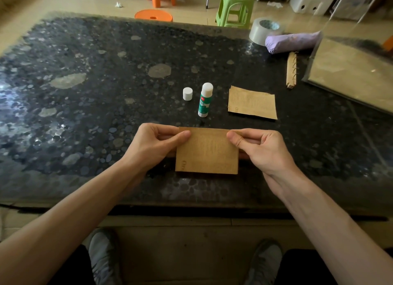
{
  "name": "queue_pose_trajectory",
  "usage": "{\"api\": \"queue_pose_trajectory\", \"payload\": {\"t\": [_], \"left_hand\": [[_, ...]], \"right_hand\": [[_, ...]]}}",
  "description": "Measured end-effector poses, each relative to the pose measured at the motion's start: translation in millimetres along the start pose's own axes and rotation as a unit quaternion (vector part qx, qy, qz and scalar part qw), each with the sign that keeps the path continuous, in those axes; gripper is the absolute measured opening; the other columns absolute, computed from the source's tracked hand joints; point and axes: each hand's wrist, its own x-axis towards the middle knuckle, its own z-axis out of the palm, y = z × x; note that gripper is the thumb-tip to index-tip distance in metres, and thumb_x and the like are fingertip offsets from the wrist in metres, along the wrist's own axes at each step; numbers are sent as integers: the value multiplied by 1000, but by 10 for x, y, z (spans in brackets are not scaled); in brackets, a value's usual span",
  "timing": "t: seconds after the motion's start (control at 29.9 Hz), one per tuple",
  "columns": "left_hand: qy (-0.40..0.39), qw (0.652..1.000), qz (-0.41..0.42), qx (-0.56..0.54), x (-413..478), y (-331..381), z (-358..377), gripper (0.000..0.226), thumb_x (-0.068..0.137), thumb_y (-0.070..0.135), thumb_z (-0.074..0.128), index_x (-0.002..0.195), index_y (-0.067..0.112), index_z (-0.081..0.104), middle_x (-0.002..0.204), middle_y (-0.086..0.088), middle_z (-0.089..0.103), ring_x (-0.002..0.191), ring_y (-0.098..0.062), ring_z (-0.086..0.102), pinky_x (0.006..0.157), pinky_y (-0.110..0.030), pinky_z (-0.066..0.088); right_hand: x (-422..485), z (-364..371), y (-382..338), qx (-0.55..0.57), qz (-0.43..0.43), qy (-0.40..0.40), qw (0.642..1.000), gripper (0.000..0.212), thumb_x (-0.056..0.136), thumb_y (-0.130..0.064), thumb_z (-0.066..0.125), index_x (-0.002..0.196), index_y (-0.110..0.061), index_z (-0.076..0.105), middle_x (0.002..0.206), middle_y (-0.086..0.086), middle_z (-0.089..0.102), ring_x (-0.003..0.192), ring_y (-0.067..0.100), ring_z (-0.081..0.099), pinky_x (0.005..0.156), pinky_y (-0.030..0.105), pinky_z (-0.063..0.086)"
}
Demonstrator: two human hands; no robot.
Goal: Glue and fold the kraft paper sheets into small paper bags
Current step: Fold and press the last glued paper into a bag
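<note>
Folded kraft sheet (207, 150) is near the table's (85, 93) front edge, with the dark top stretching wide to its left. A glue stick (204, 100), its loose cap (187, 93) and a second kraft piece (252, 102) stand just beyond. Left hand (157, 142) and right hand (261, 148) each pinch an upper corner. The sheet is brown and flat with crisp edges; faint print shows through, unreadable, and the glue label is too blurred to read.

brown kraft sheet (207, 150) with faint print in my hands, green-and-white glue stick (204, 100), white cap (187, 93), dark pebble-speckled tabletop (95, 82), lilac bundle (292, 42), green stool (235, 7)
</note>
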Motion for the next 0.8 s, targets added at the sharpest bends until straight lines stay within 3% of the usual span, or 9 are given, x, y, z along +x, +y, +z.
{"api": "queue_pose_trajectory", "payload": {"t": [0.13, 0.23, 0.33, 0.43, 0.57, 0.8], "left_hand": [[21, 999, 35, 15, -30, 35, 30, 14, 89, 23, 75, 100, 15, 79, 91, 1, 80, 88, -11, 76, 74, -21, 60], [-25, 999, 16, -10, -66, 57, 74, 18, 89, 25, 74, 103, 14, 78, 95, 0, 79, 91, -12, 76, 77, -24, 61], [-78, 996, -24, -25, -93, 33, 119, 23, 88, 26, 75, 108, 15, 76, 99, 1, 79, 94, -12, 76, 76, -23, 61], [-63, 997, -35, -34, -89, -24, 147, 22, 89, 21, 75, 107, 10, 77, 99, -3, 79, 95, -17, 76, 78, -28, 62], [-64, 997, -28, -35, -96, -33, 160, 22, 90, 18, 74, 109, 7, 77, 99, -5, 79, 95, -17, 76, 80, -28, 62], [-63, 998, -29, -10, -69, 13, 104, 20, 90, 19, 74, 107, 9, 77, 99, -3, 79, 93, -15, 76, 76, -24, 62]], "right_hand": [[-82, 101, -7, 41, 37, -41, 998, 23, 81, -37, 85, 100, -27, 78, 96, -16, 79, 90, -4, 72, 81, 26, 57], [-127, 205, 25, 40, 50, -37, 997, 35, 72, -41, 90, 100, -24, 78, 95, -12, 80, 91, 5, 75, 85, 34, 59], [-143, 244, 36, 17, 36, -11, 999, 35, 69, -43, 90, 95, -24, 79, 92, -13, 79, 91, 6, 74, 83, 33, 59], [-168, 274, 49, 14, 6, -21, 1000, 25, 75, -36, 89, 92, -20, 80, 91, -8, 80, 89, 5, 76, 82, 33, 62], [-168, 261, 55, -3, -19, -25, 1000, 18, 78, -34, 87, 91, -22, 80, 89, -11, 80, 87, 1, 75, 77, 24, 60], [-100, 199, 54, -35, -23, -19, 999, 17, 79, -37, 86, 90, -23, 82, 88, -11, 79, 88, 1, 73, 80, 28, 58]]}}
